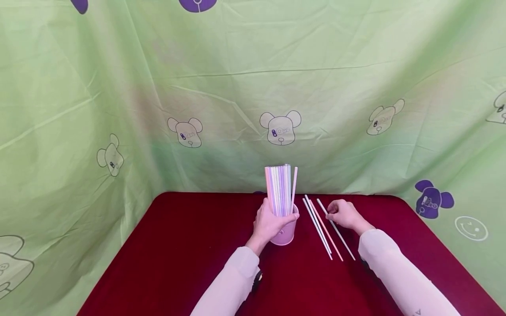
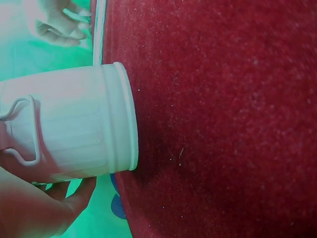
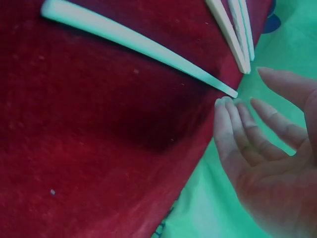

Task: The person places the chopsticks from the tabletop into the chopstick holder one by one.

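My left hand (image 1: 269, 224) grips a small pink bucket-shaped cup (image 1: 285, 236) near its rim. A dense bundle of pastel straws (image 1: 280, 188) stands upright in the cup, and one pink straw (image 1: 294, 186) leans apart at its right. In the left wrist view the cup's wire handle (image 2: 34, 134) shows, with fingers curled behind the wall. My right hand (image 1: 344, 213) hovers by the far part of a pale straw (image 1: 343, 239) lying on the table. The right wrist view shows its fingers loosely extended, fingertips close to that straw's far end, nothing between them.
Between the cup and the right hand lie a salmon-pink straw (image 1: 329, 235) and two pale straws (image 1: 317, 226), roughly side by side. A dark red cloth covers the table (image 1: 189, 254). Green curtain (image 1: 229, 87) with bear prints hangs behind and at both sides.
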The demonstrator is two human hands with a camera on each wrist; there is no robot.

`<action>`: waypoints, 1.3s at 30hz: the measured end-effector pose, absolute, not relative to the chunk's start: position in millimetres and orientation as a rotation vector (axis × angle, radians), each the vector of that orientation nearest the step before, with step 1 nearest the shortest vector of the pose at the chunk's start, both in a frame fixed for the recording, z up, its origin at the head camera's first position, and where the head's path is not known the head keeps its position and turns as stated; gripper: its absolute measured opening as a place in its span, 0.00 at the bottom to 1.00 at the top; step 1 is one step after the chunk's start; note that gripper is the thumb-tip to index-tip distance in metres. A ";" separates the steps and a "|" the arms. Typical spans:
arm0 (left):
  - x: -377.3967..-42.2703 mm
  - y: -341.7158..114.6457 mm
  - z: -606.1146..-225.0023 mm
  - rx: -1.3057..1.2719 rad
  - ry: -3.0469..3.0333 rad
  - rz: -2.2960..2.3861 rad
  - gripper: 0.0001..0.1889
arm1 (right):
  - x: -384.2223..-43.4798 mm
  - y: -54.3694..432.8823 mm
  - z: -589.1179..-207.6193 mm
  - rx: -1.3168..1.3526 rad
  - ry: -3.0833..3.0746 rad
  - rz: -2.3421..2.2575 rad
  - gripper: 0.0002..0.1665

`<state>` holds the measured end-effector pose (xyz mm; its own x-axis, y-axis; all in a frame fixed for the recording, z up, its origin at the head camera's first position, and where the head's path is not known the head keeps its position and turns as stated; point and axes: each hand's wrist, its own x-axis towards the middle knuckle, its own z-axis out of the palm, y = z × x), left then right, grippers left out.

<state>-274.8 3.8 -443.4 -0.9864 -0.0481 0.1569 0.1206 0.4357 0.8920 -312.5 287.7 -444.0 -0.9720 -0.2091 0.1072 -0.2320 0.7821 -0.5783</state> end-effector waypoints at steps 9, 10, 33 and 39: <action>-275.5 5.1 -444.8 -0.058 -2.529 -1.587 0.43 | -308.4 288.6 -455.5 0.149 -3.003 1.066 0.12; -275.6 5.1 -445.2 -0.057 -2.529 -1.587 0.43 | -308.4 288.9 -456.2 0.137 -3.006 1.081 0.11; -274.8 6.2 -445.9 -0.032 -2.544 -1.582 0.42 | -305.8 290.9 -452.3 0.040 -2.958 1.439 0.08; -274.7 6.4 -445.2 -0.034 -2.538 -1.584 0.42 | -302.7 293.8 -446.9 0.061 -2.914 1.567 0.09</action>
